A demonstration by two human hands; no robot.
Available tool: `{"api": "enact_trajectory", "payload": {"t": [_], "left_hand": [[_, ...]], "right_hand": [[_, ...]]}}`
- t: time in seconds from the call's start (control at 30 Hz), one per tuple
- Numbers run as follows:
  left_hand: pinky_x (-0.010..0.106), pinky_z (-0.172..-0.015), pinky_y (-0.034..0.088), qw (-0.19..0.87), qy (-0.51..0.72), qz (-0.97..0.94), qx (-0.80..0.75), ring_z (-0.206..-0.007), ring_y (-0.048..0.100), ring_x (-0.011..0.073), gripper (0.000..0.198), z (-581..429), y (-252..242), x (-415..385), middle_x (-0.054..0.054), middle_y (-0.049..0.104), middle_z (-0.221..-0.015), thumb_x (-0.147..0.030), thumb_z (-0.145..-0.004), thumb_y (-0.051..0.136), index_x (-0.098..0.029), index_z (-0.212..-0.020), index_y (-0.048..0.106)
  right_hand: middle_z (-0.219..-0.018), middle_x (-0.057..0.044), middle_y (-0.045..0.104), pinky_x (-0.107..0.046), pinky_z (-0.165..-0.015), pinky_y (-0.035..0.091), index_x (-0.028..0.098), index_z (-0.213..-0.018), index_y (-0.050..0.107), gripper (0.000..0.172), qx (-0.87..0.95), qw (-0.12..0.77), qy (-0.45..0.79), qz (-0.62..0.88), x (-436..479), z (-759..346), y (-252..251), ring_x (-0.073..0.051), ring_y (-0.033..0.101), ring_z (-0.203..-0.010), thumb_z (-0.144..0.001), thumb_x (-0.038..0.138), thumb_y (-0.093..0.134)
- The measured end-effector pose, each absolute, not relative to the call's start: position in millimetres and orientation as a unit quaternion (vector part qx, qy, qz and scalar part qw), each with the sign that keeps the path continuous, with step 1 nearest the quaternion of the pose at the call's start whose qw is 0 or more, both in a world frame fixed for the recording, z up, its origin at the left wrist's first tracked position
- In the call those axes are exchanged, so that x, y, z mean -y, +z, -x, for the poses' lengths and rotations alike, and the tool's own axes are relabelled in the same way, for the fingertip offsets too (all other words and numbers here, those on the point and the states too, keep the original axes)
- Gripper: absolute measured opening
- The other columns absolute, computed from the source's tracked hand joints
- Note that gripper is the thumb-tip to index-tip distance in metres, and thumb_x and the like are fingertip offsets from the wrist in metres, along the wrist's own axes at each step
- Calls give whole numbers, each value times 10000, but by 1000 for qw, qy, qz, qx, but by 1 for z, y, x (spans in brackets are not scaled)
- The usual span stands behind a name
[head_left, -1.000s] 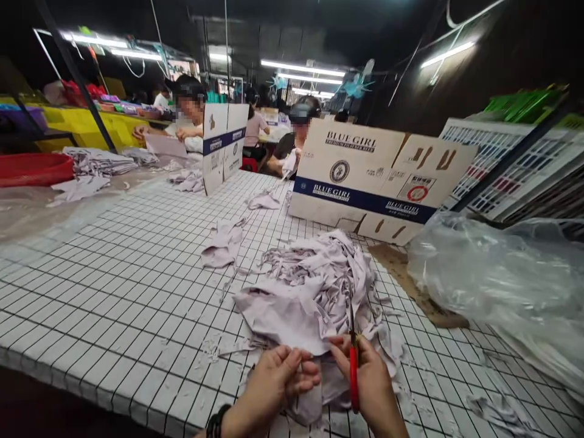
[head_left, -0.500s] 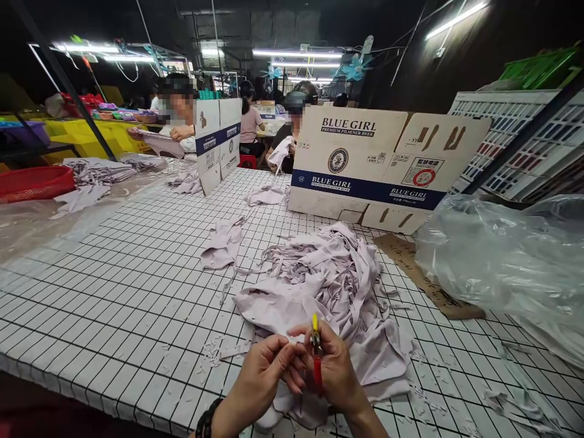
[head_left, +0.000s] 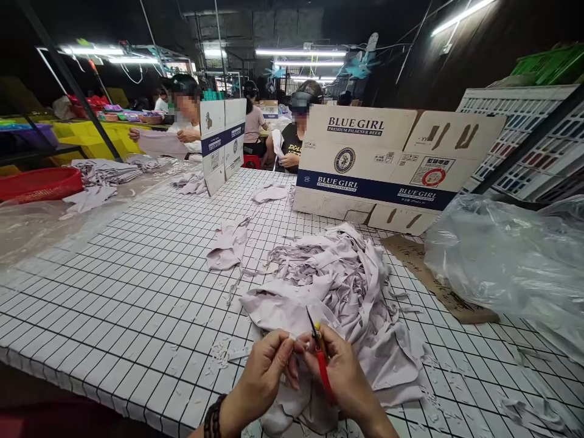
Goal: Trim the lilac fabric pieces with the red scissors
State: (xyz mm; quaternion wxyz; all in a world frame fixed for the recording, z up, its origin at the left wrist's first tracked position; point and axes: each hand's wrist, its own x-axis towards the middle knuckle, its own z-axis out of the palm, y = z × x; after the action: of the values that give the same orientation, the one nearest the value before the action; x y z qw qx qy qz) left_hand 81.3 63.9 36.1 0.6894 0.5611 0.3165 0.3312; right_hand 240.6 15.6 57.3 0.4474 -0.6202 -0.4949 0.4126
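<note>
A heap of pale lilac cloth pieces (head_left: 337,261) lies on the black-and-white grid tablecloth, its near folds under and beyond my hands. My left hand (head_left: 269,368), with a dark beaded bracelet at the wrist, pinches a bit of the pale cloth between thumb and fingers. Beside it, my right hand (head_left: 337,365) holds small snips (head_left: 322,359) with red and yellow handles, the dark pointed blades sticking up and to the left. The fingertips of both hands meet at the cloth. A single cloth piece (head_left: 227,244) lies left of the heap.
A printed cardboard sheet (head_left: 374,164) stands behind the heap, and a smaller one (head_left: 223,143) further left. Clear plastic (head_left: 506,255) covers the right side, near brown paper (head_left: 433,283). A red basket (head_left: 41,182) sits far left. Several people sit beyond the table.
The snips have turned in my right hand, so their dark blades now show pointing upward. The person behind the large cardboard has shifted the held cloth. The view has moved slightly left.
</note>
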Motion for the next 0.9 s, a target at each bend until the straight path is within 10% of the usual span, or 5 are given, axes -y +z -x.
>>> {"api": "enact_trajectory", "payload": {"t": [0.33, 0.9], "left_hand": [[245, -651, 460, 571, 351, -680, -298, -664, 603, 163, 295, -84, 45, -69, 37, 592, -717, -346, -956, 491, -183, -759, 639], [246, -646, 425, 529, 325, -741, -255, -689, 541, 148, 307, -82, 37, -70, 17, 525, -730, -297, -996, 379, -181, -758, 533]], "right_hand": [[-780, 1, 626, -283, -640, 417, 241, -749, 509, 217, 582, 220, 260, 739, 16, -259, 80, -202, 563, -717, -739, 373, 682], [-761, 13, 604, -278, -623, 372, 240, -735, 481, 198, 586, 198, 248, 745, 11, -251, 90, -187, 540, -695, -747, 327, 658]]}}
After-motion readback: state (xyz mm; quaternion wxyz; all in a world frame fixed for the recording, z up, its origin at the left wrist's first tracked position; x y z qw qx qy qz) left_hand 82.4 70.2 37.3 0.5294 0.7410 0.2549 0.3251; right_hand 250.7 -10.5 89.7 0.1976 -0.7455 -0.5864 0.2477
